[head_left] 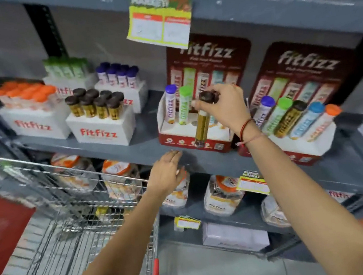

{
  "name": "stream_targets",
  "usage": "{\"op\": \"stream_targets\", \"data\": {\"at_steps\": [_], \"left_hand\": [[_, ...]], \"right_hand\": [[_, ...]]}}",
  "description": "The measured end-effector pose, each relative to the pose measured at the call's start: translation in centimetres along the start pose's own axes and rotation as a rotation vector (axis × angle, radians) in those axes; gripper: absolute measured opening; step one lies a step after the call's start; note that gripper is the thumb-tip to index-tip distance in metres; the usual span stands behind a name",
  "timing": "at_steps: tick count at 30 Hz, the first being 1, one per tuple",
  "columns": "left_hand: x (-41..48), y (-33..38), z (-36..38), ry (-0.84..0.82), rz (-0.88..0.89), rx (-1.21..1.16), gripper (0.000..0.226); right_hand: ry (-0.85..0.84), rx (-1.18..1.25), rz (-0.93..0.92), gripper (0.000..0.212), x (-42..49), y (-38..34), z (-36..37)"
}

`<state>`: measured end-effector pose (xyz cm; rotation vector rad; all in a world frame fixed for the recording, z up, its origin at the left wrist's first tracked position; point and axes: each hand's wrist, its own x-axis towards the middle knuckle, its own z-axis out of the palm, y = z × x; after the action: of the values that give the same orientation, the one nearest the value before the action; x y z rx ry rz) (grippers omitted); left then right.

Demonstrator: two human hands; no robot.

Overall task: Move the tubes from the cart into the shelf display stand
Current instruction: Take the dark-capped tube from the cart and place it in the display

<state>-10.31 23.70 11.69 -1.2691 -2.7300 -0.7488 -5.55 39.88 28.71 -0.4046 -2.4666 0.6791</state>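
My right hand (pixel 222 106) grips the dark brown cap of a gold tube (pixel 201 129) and holds it upright over the front of the red and white display stand (pixel 175 135) on the middle shelf. Two tubes stand in that stand: one with a purple cap (pixel 171 104) and one with a green cap (pixel 184 104). My left hand (pixel 168 173) hovers with fingers spread just below the shelf edge, holding nothing, to the right of the wire cart (pixel 59 218). The cart's contents are blurred.
A second display stand (pixel 302 149) filled with several coloured tubes sits to the right. White boxes (pixel 103 131) packed with tubes stand on the shelf's left. Jars (pixel 223 196) line the shelf below. A price tag (pixel 160 17) hangs from the upper shelf.
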Motion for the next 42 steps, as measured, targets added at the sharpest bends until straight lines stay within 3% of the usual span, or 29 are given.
{"op": "stream_targets", "data": {"at_steps": [15, 24, 31, 42], "left_hand": [[-0.2, -1.5, 2.5, -0.057, 0.177, 0.129, 0.056], [-0.2, -1.6, 2.7, -0.063, 0.158, 0.116, 0.056], [-0.2, -1.7, 2.8, -0.068, 0.156, 0.135, 0.056], [-0.2, -1.9, 3.0, -0.053, 0.159, 0.125, 0.056]], "right_hand": [[-0.332, -0.307, -0.156, 0.023, 2.8, 0.9, -3.4], [-0.347, -0.254, -0.136, 0.014, 5.1, 0.7, -2.9], [-0.443, -0.308, -0.110, 0.040, 6.3, 0.9, -1.5], [-0.425, -0.299, -0.189, 0.037, 7.6, 0.9, -0.4]]}}
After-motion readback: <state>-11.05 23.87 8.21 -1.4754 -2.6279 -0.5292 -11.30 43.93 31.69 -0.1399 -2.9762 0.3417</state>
